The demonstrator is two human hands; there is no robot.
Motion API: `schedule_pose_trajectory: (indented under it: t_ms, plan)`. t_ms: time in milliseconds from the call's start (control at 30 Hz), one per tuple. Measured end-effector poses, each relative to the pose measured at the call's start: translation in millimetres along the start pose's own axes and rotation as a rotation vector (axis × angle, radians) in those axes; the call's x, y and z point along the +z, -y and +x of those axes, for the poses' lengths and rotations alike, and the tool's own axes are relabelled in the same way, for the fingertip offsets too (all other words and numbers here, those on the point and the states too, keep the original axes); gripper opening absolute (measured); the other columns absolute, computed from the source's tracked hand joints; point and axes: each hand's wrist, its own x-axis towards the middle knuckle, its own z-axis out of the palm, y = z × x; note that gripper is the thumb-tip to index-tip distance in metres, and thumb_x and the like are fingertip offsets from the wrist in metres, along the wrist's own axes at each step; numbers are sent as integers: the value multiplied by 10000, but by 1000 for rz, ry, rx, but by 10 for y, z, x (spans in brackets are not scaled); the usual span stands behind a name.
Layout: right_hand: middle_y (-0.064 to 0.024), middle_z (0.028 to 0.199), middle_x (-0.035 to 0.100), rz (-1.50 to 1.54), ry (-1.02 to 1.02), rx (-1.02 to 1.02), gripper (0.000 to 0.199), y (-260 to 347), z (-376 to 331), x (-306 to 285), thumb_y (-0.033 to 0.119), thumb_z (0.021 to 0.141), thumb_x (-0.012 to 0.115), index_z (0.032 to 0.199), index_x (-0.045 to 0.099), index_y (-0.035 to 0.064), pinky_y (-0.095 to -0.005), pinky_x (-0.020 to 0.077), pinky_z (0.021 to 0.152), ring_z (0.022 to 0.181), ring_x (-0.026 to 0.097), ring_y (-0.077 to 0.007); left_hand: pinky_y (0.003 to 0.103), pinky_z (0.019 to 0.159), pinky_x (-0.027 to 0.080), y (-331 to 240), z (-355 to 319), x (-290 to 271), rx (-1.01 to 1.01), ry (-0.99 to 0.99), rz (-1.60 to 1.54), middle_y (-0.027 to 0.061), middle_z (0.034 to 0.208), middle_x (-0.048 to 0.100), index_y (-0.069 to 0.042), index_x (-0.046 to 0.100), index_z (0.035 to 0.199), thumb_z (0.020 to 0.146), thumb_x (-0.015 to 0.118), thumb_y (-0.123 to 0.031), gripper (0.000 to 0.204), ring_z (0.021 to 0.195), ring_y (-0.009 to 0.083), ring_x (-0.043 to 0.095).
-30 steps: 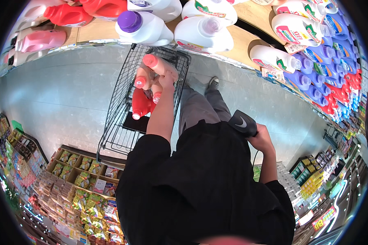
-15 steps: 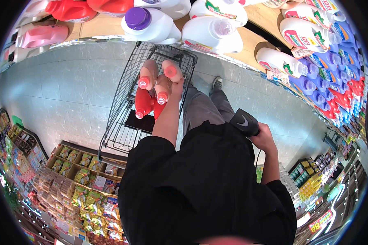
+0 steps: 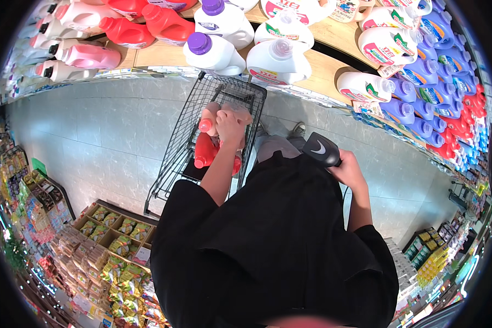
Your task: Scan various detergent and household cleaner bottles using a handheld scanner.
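Note:
My left hand (image 3: pixel 230 127) reaches down into a black wire shopping cart (image 3: pixel 172 131). Its fingers are bent over the pale pink bottles, closed around one of them, a pale pink bottle (image 3: pixel 240 113) whose cap is hidden by the hand. Beside it another pale pink bottle (image 3: pixel 209 116) with a red cap leans in the cart. A red bottle (image 3: pixel 205 149) lies nearer me, and a second one is partly covered by my forearm. At my right side, my right hand (image 3: pixel 349 170) is closed on a black pouch-like thing (image 3: pixel 321 150) with a white curved mark; a thin dark cord hangs below it.
Ahead runs a wooden shelf (image 3: pixel 167 56) of detergent bottles: white jugs (image 3: pixel 216 54), red ones (image 3: pixel 127 33) and blue ones (image 3: pixel 421 71). Behind on the left stands a display of packaged snacks (image 3: pixel 120 235). Grey tiled floor (image 3: pixel 104 126) lies between them.
My left hand has shifted from the side of the right-hand pink bottle to over the tops of the bottles. The view has swung slightly; my right hand keeps its hold.

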Motion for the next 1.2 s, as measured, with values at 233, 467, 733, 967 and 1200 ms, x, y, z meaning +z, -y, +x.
schedule_pose_trajectory:
  t_ms: [233,467,733,967,1200]
  plan:
    - [-180,976,726,-62,-45,-75,398,108,-68,-138,29,720,725,1116,702,60,-361,538,824,908,708,-343,457,1091,408,419,94,301,176,132,113,189,1391,514,-45,549,1309,848,652,-286,530,1311,377,470]
    - [-196,968,718,-6,-128,-142,395,-101,-65,-375,77,707,741,1098,702,53,-375,537,809,896,699,-361,476,1035,447,100,95,248,209,-91,64,198,1305,607,-10,616,1239,819,631,-253,485,1211,411,553]
    - [-117,899,736,132,-179,-172,361,-478,-71,-910,104,709,800,1040,706,-4,-336,524,806,821,649,-142,371,685,540,-981,-222,476,223,204,-608,107,719,695,-20,689,817,830,660,-240,223,700,209,680]
    - [-184,913,718,183,-246,-185,356,-972,-141,-1547,109,709,780,1050,709,39,-381,529,802,876,709,-311,262,625,470,-2799,105,-73,372,288,-988,20,827,686,-49,678,976,933,592,-117,117,678,94,593]
    - [-172,901,725,198,-331,-222,339,-1486,-470,-2033,106,722,793,1044,713,34,-373,536,779,840,714,-299,364,843,462,-4782,943,-1135,316,314,-1234,26,1216,651,-87,510,1361,966,593,-299,456,1050,161,574]
